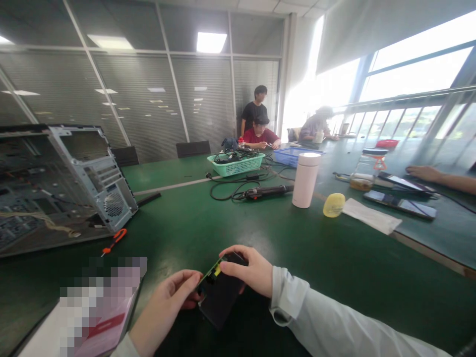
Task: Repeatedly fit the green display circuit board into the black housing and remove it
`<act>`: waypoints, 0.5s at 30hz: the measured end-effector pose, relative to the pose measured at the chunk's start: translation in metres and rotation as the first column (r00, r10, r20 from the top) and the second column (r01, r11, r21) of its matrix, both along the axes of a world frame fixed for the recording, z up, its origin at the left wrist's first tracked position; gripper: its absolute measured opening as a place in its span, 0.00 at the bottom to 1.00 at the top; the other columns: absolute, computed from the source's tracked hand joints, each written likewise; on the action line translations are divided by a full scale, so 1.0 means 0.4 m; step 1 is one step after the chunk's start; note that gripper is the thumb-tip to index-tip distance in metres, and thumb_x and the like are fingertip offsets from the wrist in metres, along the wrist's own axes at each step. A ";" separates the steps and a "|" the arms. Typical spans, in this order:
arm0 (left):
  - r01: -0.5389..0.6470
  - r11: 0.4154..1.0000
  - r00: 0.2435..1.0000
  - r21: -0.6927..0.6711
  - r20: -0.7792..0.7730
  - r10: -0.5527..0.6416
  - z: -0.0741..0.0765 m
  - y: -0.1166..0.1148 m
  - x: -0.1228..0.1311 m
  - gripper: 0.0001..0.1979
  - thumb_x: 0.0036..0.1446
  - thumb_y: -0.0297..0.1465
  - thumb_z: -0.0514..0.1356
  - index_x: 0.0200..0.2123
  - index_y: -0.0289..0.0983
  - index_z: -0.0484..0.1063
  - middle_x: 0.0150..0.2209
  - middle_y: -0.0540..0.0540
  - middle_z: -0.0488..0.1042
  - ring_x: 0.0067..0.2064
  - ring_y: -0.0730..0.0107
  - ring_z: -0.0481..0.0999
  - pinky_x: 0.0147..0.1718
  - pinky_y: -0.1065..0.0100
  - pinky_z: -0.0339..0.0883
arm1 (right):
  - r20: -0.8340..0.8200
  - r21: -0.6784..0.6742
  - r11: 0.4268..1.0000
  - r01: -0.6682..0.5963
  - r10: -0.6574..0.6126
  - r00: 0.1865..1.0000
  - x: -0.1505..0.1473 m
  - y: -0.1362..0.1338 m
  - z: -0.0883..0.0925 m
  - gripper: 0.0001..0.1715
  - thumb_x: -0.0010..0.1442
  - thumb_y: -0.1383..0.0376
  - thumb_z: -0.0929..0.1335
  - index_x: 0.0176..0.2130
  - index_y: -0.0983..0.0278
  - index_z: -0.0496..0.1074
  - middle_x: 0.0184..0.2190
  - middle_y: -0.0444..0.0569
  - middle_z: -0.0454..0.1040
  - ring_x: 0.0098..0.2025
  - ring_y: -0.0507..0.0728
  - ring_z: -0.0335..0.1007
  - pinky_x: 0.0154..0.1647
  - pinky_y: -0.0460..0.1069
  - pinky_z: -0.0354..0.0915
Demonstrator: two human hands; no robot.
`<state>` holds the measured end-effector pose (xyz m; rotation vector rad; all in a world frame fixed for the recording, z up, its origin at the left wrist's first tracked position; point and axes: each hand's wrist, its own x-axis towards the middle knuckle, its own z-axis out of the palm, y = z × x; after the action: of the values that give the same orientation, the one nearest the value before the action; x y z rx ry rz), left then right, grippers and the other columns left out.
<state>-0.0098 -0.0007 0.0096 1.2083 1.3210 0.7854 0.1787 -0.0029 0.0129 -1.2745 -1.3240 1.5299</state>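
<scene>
A dark, flat, box-like device is tilted above the near part of the green table, with a narrow green circuit board along its upper left edge. My left hand pinches the lower end of the board near the device's left corner. Across the device's top right end lies my right hand, its thumb close to a small yellow part on the board and its other fingers behind. Whether the board is fixed to the device is too small to tell.
An open computer case stands at the left, near an orange-handled tool and a booklet. Farther back are a green basket with cables, a black corded tool, a pink bottle and phones. Other people sit or stand beyond.
</scene>
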 end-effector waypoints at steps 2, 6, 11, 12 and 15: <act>0.016 1.000 0.998 0.012 -0.056 -0.015 0.004 -0.002 0.001 0.27 0.29 0.51 0.66 0.28 0.35 0.77 0.26 0.46 0.76 0.28 0.64 0.72 0.27 0.66 0.64 | 0.011 -0.008 1.000 0.001 -0.001 1.000 0.001 0.001 0.000 0.19 0.55 0.66 0.69 0.46 0.71 0.67 0.31 0.46 0.68 0.25 0.47 0.65 0.15 0.38 0.62; 0.179 0.978 0.971 0.103 -0.179 -0.159 0.015 -0.017 0.006 0.19 0.39 0.46 0.65 0.28 0.36 0.78 0.26 0.45 0.77 0.31 0.60 0.73 0.30 0.66 0.64 | 0.030 -0.001 1.000 -0.005 0.005 1.000 0.005 -0.001 0.004 0.18 0.55 0.66 0.70 0.45 0.70 0.68 0.32 0.46 0.67 0.25 0.47 0.64 0.14 0.37 0.61; 0.296 0.943 0.945 0.154 -0.188 -0.266 0.022 -0.035 0.010 0.12 0.43 0.40 0.64 0.28 0.38 0.78 0.27 0.47 0.77 0.35 0.57 0.74 0.34 0.66 0.64 | 0.037 0.005 0.998 -0.061 0.061 0.997 0.009 -0.005 0.006 0.19 0.54 0.65 0.70 0.45 0.69 0.69 0.33 0.47 0.68 0.24 0.46 0.64 0.14 0.37 0.61; 0.302 0.941 0.945 0.155 -0.180 -0.274 0.020 -0.036 0.010 0.12 0.43 0.40 0.64 0.27 0.38 0.78 0.26 0.48 0.76 0.34 0.58 0.73 0.33 0.67 0.64 | 0.041 0.000 0.998 -0.070 0.069 0.997 0.011 -0.005 0.006 0.20 0.54 0.65 0.71 0.46 0.69 0.69 0.33 0.47 0.68 0.24 0.47 0.64 0.14 0.37 0.61; 0.231 0.956 0.968 0.180 -0.139 -0.208 0.006 -0.031 0.007 0.11 0.44 0.40 0.63 0.24 0.38 0.77 0.22 0.50 0.74 0.28 0.64 0.70 0.28 0.69 0.62 | 0.054 -0.020 0.996 -0.082 0.083 0.995 0.017 -0.002 0.006 0.23 0.54 0.65 0.71 0.48 0.69 0.68 0.34 0.48 0.69 0.25 0.48 0.65 0.15 0.38 0.61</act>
<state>-0.0069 -0.0132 0.0121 1.5503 1.1985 0.7020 0.1854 -0.0038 0.0151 -1.2958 -1.4165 1.5769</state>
